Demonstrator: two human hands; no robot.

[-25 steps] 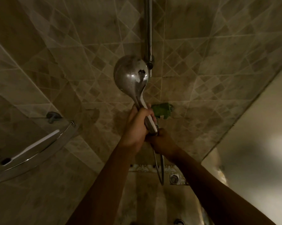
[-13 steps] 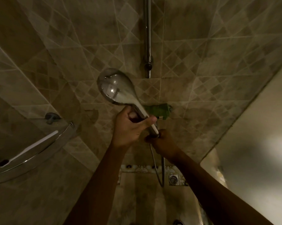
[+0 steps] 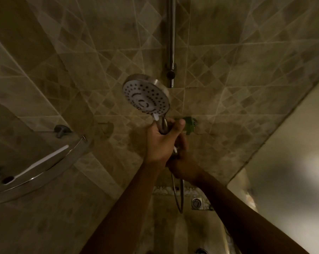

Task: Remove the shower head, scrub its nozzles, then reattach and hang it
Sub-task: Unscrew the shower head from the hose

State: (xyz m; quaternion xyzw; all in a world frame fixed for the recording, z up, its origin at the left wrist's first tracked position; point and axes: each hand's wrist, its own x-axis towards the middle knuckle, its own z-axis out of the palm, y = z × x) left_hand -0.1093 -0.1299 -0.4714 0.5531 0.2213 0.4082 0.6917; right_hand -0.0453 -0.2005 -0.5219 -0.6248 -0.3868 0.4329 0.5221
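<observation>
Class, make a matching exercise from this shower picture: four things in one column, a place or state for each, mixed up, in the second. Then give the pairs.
Things:
1. shower head
2. left hand
3. floor drain
4. rail

Places or states:
A. runs up the tiled wall
B. nozzle face turned to the camera
C. set low down, beside the hose
D. grips the handle

Pairs: 1-B, 2-D, 3-C, 4-A

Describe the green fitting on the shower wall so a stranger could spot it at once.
Start at the vertical metal rail on the tiled wall and drop below its lower end. Just right of the left hand, which grips the shower head by its handle, a small green fitting sticks out from the tiles. It is the only green thing among beige tiles and chrome.
</observation>
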